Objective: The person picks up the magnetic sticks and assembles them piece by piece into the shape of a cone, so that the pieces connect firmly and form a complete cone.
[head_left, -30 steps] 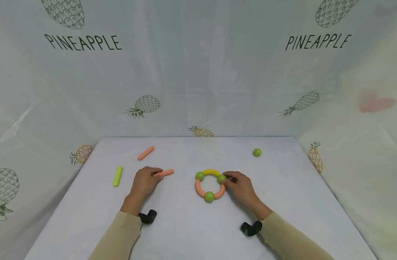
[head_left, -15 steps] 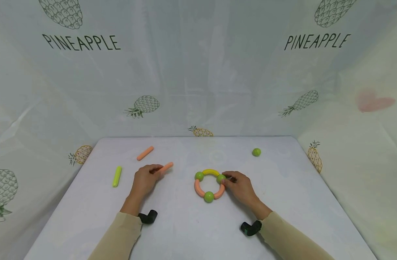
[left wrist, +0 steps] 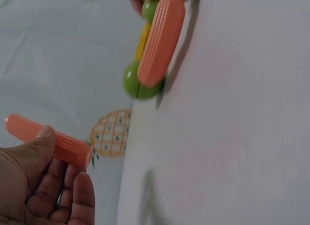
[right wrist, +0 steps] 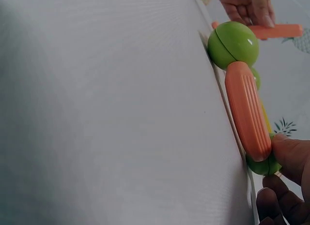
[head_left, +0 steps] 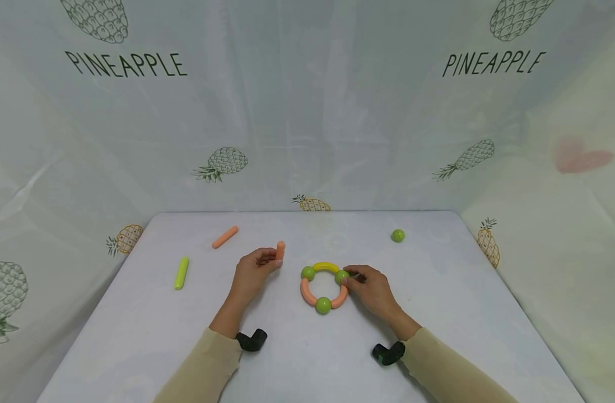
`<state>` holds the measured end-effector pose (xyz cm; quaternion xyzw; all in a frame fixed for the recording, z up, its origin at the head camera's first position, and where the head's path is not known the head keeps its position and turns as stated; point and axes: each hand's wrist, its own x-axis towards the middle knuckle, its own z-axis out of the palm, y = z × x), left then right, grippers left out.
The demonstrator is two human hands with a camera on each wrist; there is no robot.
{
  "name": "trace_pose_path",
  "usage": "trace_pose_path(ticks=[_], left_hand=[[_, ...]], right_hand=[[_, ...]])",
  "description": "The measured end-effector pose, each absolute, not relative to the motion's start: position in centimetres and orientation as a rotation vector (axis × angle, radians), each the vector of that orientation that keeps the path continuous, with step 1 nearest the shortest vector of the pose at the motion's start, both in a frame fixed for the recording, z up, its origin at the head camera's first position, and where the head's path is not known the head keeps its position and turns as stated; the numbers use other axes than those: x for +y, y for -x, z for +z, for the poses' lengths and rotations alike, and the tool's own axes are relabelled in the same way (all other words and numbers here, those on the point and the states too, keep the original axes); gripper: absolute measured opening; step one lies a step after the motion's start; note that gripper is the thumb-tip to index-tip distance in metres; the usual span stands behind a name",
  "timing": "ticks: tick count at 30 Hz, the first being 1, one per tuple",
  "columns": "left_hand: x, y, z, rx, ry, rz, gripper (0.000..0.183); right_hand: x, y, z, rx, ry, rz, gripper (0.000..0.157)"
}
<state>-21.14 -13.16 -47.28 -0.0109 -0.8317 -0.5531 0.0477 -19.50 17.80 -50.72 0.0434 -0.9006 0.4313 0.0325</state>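
Note:
My left hand (head_left: 254, 273) pinches a straight, ribbed orange rod (head_left: 280, 250) between thumb and fingers. It is raised off the table and stands nearly upright, just left of a ring. That ring joins green balls, two curved orange rods (head_left: 307, 292) and a curved yellow rod (head_left: 326, 267). With thumb and fingers my right hand (head_left: 372, 285) grips the green ball (head_left: 342, 277) on the ring's right side. In the right wrist view, a curved orange rod (right wrist: 247, 111) runs between a near green ball (right wrist: 233, 45) and the gripped one, which the thumb partly hides.
A second orange rod (head_left: 224, 237) lies at the back left of the white table (head_left: 297, 358). Further left is a yellow-green rod (head_left: 181, 273). A loose green ball (head_left: 398, 235) sits at the back right. A pineapple-print curtain (head_left: 307, 112) hangs behind the table.
My left hand has moved right toward the ring, and its orange rod has turned from nearly flat to nearly upright. My right hand and the ring have stayed in place.

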Motion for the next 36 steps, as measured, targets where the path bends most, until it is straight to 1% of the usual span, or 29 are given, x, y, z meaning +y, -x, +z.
trace_pose_path(ticks=[7, 15, 19, 27, 33, 36], left_hand=[[-9.9, 21.1, -47.1, -2.525, 0.096, -1.721, 0.032], [-7.9, 21.4, -47.3, -2.55, 0.145, -1.7, 0.027], [-7.5, 21.6, -47.8, -2.553, 0.161, -1.711, 0.026], [-7.3, 21.6, -48.8, -2.587, 0.2, -1.695, 0.03], [-7.2, 21.7, -49.7, -2.663, 0.236, -1.624, 0.033], [-7.1, 21.8, -49.8, -2.665, 0.246, -1.605, 0.032]], right_hand=[[17.9, 19.6, -50.8, -2.771, -0.159, 1.325, 0.032], [17.9, 19.5, -50.7, -2.771, -0.176, 1.31, 0.031], [17.8, 19.6, -50.8, -2.761, -0.17, 1.322, 0.031], [18.0, 19.6, -50.9, -2.77, -0.162, 1.343, 0.032], [18.1, 19.6, -50.3, -2.84, -0.222, 1.374, 0.04], [18.1, 19.6, -50.1, -2.853, -0.256, 1.398, 0.041]])
